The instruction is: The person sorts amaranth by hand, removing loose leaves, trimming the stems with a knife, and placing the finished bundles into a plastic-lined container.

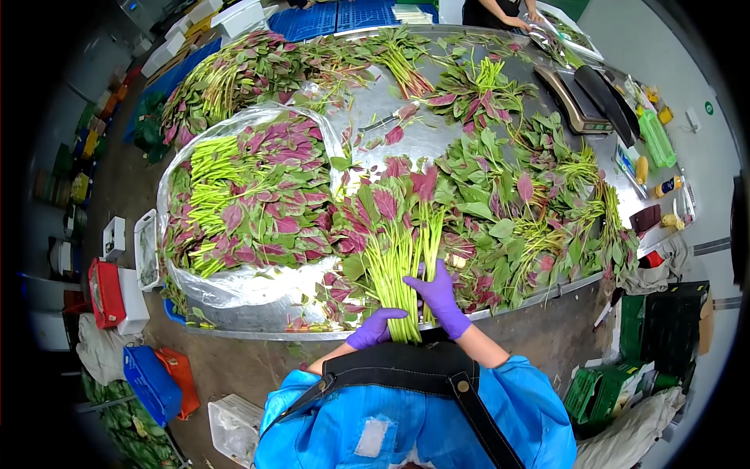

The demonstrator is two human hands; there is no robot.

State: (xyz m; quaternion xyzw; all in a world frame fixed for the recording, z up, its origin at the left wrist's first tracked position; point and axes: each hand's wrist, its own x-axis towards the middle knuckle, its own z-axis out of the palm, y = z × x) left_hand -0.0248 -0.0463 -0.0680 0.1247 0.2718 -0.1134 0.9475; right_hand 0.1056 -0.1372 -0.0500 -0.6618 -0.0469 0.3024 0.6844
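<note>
A bunch of red-and-green amaranth stands in front of me, light green stems toward my body and leaves pointing away over the metal table. My left hand, in a purple glove, is closed around the lower stems from the left; its fingers are partly hidden behind them. On the right side, my gloved right hand grips a few stems slightly apart from the main bunch, thumb across the front. To the left, neatly stacked amaranth fills a clear plastic liner.
Loose amaranth piles cover the table's right side, with another heap at back left. A knife lies mid-table. A scale stands at back right, near a co-worker's hands. Crates sit on the floor.
</note>
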